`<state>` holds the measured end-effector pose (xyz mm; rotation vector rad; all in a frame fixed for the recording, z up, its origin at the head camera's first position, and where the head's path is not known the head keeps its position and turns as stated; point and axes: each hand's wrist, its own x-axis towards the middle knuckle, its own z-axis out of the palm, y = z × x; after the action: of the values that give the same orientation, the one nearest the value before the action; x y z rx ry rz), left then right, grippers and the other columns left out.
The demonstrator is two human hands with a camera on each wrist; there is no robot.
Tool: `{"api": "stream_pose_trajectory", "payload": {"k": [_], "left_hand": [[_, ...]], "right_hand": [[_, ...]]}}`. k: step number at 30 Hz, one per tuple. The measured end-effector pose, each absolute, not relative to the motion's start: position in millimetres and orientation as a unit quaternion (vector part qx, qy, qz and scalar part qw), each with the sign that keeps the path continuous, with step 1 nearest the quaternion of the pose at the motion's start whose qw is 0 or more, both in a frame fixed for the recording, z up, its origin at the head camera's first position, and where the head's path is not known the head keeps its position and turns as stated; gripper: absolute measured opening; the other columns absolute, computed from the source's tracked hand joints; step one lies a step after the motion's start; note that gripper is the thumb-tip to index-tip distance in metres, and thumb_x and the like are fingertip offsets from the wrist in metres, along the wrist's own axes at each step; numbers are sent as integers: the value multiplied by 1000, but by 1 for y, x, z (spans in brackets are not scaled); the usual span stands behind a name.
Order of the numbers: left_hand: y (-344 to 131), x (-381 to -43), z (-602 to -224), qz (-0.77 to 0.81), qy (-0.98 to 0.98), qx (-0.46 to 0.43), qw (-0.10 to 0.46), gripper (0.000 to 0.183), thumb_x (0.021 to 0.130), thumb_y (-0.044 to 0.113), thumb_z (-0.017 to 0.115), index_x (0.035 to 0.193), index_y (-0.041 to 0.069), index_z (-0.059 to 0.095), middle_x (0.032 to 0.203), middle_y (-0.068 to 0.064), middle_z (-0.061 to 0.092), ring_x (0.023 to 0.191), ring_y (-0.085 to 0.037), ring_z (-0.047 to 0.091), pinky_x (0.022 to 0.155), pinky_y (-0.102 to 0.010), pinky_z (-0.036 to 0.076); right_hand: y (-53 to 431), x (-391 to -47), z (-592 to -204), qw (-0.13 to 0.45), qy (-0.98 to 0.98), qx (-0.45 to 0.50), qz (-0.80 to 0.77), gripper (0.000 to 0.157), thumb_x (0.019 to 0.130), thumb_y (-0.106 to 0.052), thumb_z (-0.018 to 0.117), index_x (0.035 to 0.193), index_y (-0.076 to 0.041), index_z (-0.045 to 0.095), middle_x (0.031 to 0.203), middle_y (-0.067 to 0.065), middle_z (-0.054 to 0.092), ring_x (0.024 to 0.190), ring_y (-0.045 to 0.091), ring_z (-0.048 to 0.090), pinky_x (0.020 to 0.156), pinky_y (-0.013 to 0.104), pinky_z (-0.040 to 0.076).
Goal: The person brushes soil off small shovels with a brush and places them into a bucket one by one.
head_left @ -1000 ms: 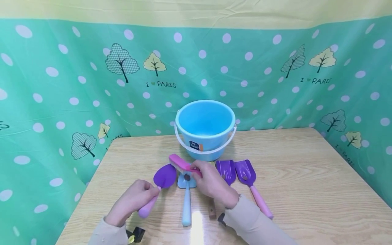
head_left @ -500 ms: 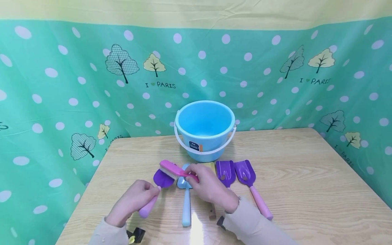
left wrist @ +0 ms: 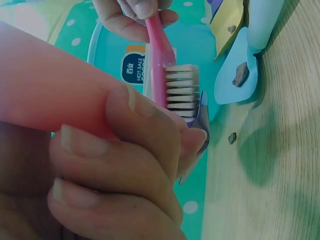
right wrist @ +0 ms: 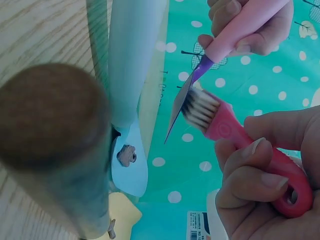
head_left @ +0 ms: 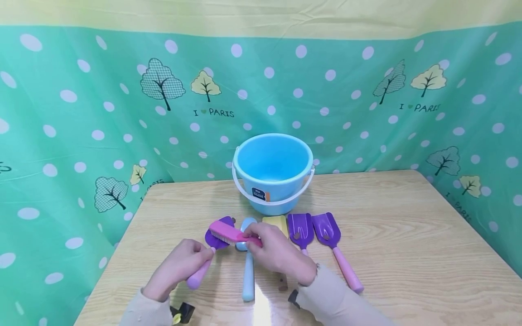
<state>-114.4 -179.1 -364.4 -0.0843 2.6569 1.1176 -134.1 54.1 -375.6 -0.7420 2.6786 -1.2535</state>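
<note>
My left hand [head_left: 179,262] grips the pink handle of a purple toy shovel [right wrist: 203,66], its blade raised off the table and tilted. A pink brush [head_left: 224,231] with pale bristles is pinched in my right hand [head_left: 275,249]. Its bristles [right wrist: 200,110] meet the purple blade in the right wrist view. On the wood beneath lies a small stone [left wrist: 232,138]. Beside the brush is a light blue shovel [head_left: 248,276] with a stone [left wrist: 241,75] on its blade, partly covered by the brush and right hand. My right hand also hides much of a yellow shovel [head_left: 277,221].
A light blue bucket [head_left: 285,190] with a white handle stands behind the shovels. Two more purple shovels, one upright in line [head_left: 299,226] and one slanted [head_left: 327,228], lie to the right with stones on them. A polka-dot curtain [head_left: 346,113] hangs behind the wooden table [head_left: 408,249].
The brush has moved left and down from the blade's upper right edge across the purple blade. A small stone now shows at that edge. My left hand has hardly moved.
</note>
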Motion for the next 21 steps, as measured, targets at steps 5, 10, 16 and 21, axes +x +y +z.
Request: {"api": "stream_pose_trajectory", "payload": {"k": [5, 10, 16, 21], "left_hand": [[-179, -114, -364, 390, 911, -29, 129, 31, 88, 26, 61, 64, 7, 58, 60, -4, 53, 58, -18, 49, 53, -31, 40], [-178, -113, -363, 399, 907, -26, 130, 33, 88, 25, 61, 61, 8, 55, 58, -3, 51, 56, -18, 48, 54, -31, 39], [-178, -113, -363, 397, 909, -20, 126, 34, 88, 26, 62, 60, 9, 53, 56, -2, 49, 55, -17, 47, 54, -31, 39], [-178, -113, -363, 403, 906, -19, 131, 34, 89, 27, 61, 61, 8, 54, 56, -3, 54, 55, -18, 51, 56, -32, 40]], "right_hand": [[55, -136, -377, 44, 887, -227, -398, 22, 90, -10, 62, 111, -15, 65, 84, -5, 54, 65, 10, 48, 53, 24, 43], [56, -138, -378, 37, 898, -215, -383, 22, 90, -10, 62, 112, -14, 65, 86, -5, 54, 68, 10, 49, 55, 24, 44], [57, -139, -378, 29, 904, -200, -376, 22, 89, -9, 62, 110, -14, 65, 89, -5, 54, 69, 11, 51, 56, 25, 45], [58, -140, -378, 13, 908, -196, -369, 21, 89, -10, 63, 110, -15, 65, 94, -5, 56, 75, 10, 52, 62, 23, 46]]}}
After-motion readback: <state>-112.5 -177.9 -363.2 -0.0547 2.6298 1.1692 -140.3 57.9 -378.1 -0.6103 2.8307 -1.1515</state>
